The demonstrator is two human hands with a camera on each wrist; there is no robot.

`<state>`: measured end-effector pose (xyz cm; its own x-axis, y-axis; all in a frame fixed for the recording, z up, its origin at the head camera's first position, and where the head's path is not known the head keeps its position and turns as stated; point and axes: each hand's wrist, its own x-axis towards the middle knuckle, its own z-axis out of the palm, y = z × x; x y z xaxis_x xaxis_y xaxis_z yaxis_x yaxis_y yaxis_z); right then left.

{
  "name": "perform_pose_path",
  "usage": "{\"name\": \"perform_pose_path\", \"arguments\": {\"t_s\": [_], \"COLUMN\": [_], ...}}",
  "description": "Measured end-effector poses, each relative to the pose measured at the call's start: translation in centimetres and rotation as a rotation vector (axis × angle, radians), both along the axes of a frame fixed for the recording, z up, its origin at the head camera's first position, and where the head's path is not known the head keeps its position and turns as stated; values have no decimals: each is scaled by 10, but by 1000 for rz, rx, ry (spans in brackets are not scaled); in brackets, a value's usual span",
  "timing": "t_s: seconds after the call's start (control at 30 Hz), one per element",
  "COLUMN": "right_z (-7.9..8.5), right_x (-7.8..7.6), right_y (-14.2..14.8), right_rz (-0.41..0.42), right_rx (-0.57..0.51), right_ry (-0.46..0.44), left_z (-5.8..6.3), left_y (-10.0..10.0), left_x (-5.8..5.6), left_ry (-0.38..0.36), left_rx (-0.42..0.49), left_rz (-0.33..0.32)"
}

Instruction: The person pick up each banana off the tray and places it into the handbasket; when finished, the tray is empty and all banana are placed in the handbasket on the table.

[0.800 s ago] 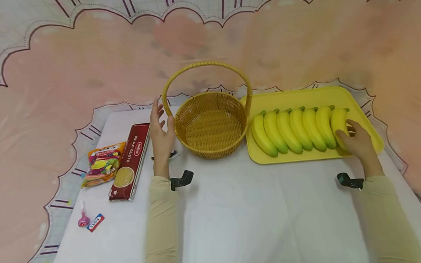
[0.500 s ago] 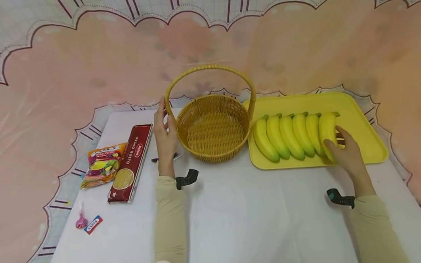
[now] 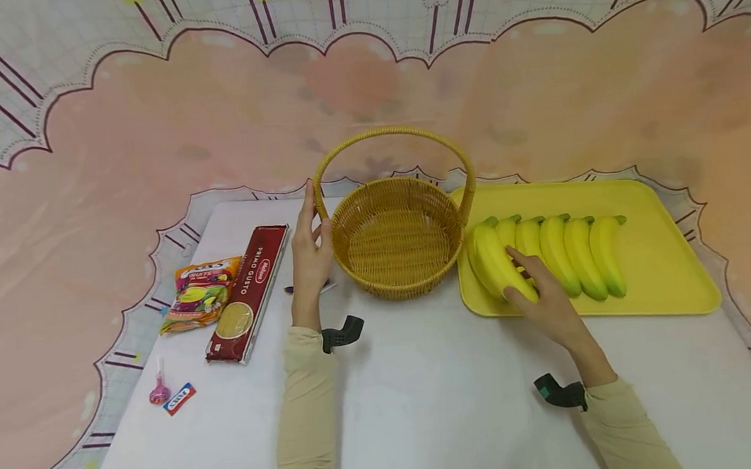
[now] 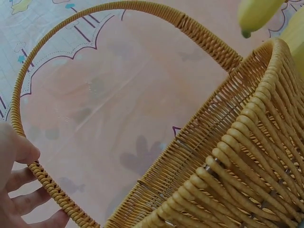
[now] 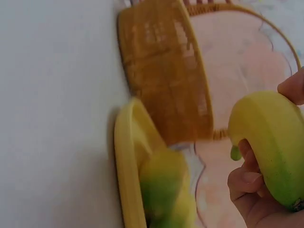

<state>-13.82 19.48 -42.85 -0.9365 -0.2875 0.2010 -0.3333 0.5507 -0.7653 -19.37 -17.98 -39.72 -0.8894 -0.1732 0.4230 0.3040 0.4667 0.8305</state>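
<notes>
Banana (image 3: 499, 263) gripped in right hand (image 3: 550, 309); left hand (image 3: 311, 255) outstretched against basket handle (image 3: 395, 131).

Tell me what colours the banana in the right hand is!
The held banana is yellow with green ends, best seen in the right wrist view.

The white tabletop (image 3: 441, 387) is carrying a basket (image 3: 400, 288); right of the basket a tray (image 3: 664, 262) is resting, and left of it a pack (image 3: 249, 291), bag (image 3: 201, 294), lollipop (image 3: 159, 394) and sweet (image 3: 179, 399) are lying.
</notes>
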Motion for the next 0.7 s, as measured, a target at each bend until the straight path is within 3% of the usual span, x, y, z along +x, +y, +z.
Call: {"name": "perform_pose_path", "arguments": {"t_s": [0.3,0.47,0.7], "right_z": [-2,3,23], "right_x": [-3,-15,-42], "right_y": [-50,-86,-149], "right_rz": [140,133,116], "right_rx": [-17,59,134], "right_ry": [-25,-43,-51], "left_z": [-6,-9,-3], "left_y": [2,1,-1], "left_x": [3,6,2], "left_ry": [-8,3,28], "left_rx": [14,27,10], "left_rz": [-12,-15,-17]}}
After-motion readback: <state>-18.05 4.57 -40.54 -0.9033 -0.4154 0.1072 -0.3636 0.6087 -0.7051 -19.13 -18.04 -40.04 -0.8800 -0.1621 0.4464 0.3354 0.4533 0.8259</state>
